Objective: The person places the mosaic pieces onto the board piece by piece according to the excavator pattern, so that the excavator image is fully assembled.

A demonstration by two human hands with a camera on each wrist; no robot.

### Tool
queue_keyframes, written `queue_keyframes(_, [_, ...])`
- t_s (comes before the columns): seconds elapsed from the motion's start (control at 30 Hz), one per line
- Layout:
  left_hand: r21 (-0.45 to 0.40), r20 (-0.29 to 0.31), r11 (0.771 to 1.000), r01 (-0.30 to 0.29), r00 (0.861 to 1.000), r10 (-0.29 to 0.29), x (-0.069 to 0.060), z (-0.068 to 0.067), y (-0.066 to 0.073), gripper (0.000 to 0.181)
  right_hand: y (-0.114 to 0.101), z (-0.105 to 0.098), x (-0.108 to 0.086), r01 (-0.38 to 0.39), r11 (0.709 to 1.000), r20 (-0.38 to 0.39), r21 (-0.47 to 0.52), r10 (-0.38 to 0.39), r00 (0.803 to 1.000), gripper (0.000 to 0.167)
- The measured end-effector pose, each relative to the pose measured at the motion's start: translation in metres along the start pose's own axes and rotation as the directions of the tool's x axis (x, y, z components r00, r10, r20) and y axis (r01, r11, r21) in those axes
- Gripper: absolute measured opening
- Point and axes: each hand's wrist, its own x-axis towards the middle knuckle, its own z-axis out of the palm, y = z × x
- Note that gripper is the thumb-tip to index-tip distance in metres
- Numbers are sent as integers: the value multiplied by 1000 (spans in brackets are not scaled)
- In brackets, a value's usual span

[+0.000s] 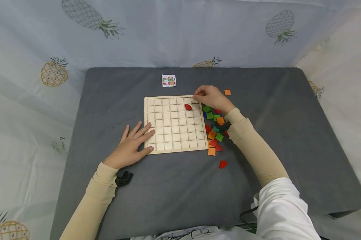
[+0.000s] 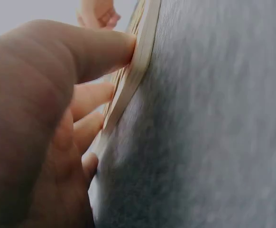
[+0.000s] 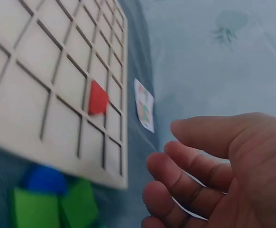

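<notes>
A light wooden grid board (image 1: 167, 129) lies on the grey table, with one red quarter-round piece (image 1: 188, 107) in a cell near its upper right. My left hand (image 1: 127, 150) rests on the board's left edge, fingers spread and thumb at the lower corner. The left wrist view shows the thumb (image 2: 105, 50) on the rim. My right hand (image 1: 212, 97) hovers by the board's upper right corner. In the right wrist view, the right hand's thumb and fingertips (image 3: 159, 161) are bent loosely and apart, with nothing visible between them.
Along the board's right side lie loose green (image 1: 209, 115), orange (image 1: 211, 151), red and blue pieces, partly under the right forearm. One red piece (image 1: 223, 164) and one orange square (image 1: 227, 92) lie apart. Behind the board is a small patterned card (image 1: 169, 80).
</notes>
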Motion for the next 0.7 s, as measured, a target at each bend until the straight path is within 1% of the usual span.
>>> queue_keyframes(0.1, [16,14,1000,-3,1000,3,2,-1,3,73,6,-18,-9,-20,1000,-31,15,20,999,36])
queue_keyframes(0.23, [50,57,999,2,998,-5,5,-8,6,78,19,-39,-19,-58,997,-78,41,61,995,43])
queue_keyframes(0.3, [82,83,997,1,997,-8,7,-14,10,79,25,-47,-23,-85,994,-101,76,92,991,46])
queue_keyframes(0.4, [120,105,993,-7,994,-6,9,-21,16,79,33,-57,-30,-122,984,-135,127,139,981,49])
queue_keyframes(0.47, [144,116,990,-16,993,-1,10,-25,20,78,38,-63,-34,-141,980,-161,137,162,973,49])
queue_keyframes(0.6, [172,115,985,-26,993,6,9,-26,23,77,46,-70,-37,-188,975,-189,114,207,960,46])
queue_keyframes(0.7, [174,105,984,-26,994,8,9,-26,25,76,53,-73,-34,-215,976,-183,40,218,959,44])
